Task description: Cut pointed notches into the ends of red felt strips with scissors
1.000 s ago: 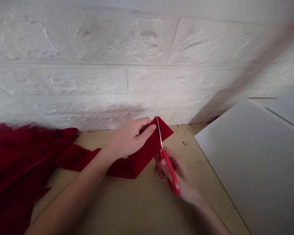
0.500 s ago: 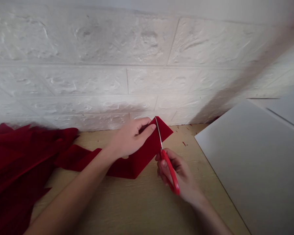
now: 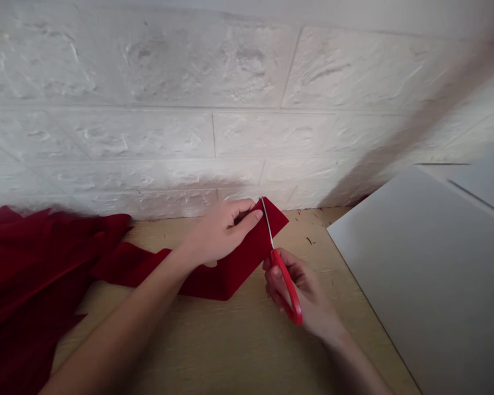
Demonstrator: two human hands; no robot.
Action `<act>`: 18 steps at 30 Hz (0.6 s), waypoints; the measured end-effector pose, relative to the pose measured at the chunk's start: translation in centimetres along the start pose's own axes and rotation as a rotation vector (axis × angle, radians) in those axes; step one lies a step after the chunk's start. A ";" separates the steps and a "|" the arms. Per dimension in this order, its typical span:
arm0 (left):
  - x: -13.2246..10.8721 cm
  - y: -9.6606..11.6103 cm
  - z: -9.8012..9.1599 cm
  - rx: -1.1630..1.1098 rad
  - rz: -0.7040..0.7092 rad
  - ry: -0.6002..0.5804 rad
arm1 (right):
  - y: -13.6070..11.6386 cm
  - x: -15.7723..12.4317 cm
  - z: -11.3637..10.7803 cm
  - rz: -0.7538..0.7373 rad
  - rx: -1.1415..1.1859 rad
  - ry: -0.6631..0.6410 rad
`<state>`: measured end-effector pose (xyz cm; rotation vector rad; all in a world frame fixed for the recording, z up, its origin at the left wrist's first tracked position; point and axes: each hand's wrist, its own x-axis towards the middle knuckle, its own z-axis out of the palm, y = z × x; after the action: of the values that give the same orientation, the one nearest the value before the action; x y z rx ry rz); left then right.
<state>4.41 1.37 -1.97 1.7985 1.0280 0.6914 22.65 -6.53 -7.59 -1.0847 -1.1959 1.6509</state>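
Observation:
A strip of dark red fabric (image 3: 247, 258) lies folded on the wooden table and runs left under my forearm. My left hand (image 3: 226, 227) pinches its upper edge between thumb and fingers, close to the pointed end. In my right hand (image 3: 292, 282) is a pair of scissors with red handles (image 3: 290, 291), fingers wrapped round the loops. Their blades lie slantwise across the fabric near its tip, beside my left thumb, and look closed or almost closed. A triangular corner of the fabric sticks out to the right of the blades.
A heap of dark red cloth (image 3: 33, 263) covers the table's left side. On the right stands a large pale grey panel or box (image 3: 428, 263). A white brick-patterned wall (image 3: 168, 131) rises behind the table (image 3: 214, 345). Small red scraps (image 3: 310, 241) lie near the wall.
The scissors and my right hand have shifted very slightly upward, and the fabric's corner has moved a little left. My left hand keeps its grip in the same place.

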 end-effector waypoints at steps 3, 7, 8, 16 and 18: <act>0.0 0.0 0.0 0.001 -0.018 -0.015 | -0.3 0.0 0.1 -0.013 -0.012 0.010; -0.1 0.0 0.1 0.031 -0.028 -0.037 | -0.6 0.1 0.3 -0.033 0.003 0.034; -0.1 0.0 0.1 0.032 -0.029 -0.039 | -0.6 0.1 0.3 -0.027 -0.001 0.040; 0.1 0.0 0.2 0.057 -0.024 -0.051 | -0.6 0.0 -0.1 0.006 -0.003 0.033; 0.1 -0.1 0.3 0.066 -0.035 -0.063 | -0.5 0.0 -0.1 -0.004 0.001 0.042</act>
<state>4.67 1.35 -2.18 1.8431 1.0480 0.5818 22.82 -6.36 -7.11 -1.1104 -1.1698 1.6177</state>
